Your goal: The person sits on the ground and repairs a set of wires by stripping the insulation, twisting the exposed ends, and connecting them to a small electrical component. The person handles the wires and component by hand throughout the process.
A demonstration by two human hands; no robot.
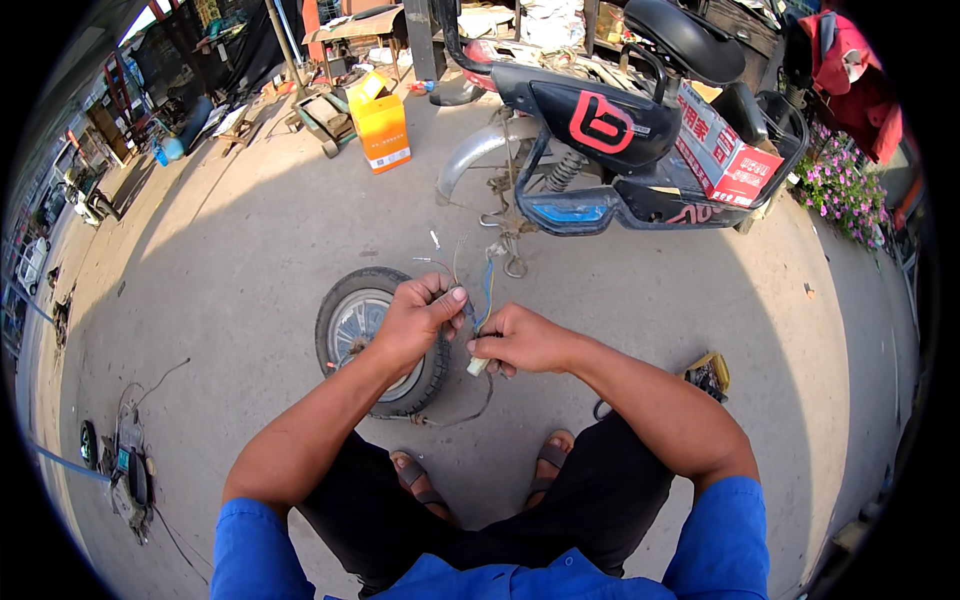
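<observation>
My left hand (424,316) is closed, with thumb and fingers pinching a bundle of thin wires (456,262) whose loose ends fan out above it. Close beside it, my right hand (512,341) is closed around a pale plastic connector (478,366). Blue and yellowish wires (488,284) rise between the two hands. A dark cable (478,412) curves from below the connector toward the wheel (326,330). That wheel, with a black tyre and silvery hub, lies flat on the ground below my left hand and forearm, which partly cover it.
An electric scooter (590,125) without its rear wheel stands ahead, bearing a red-and-white carton (735,160). An orange box (383,130) is at far left. A yellow-edged tool holder (712,375) lies at right; removed parts (130,470) lie at left. Pink flowers (845,190) stand far right.
</observation>
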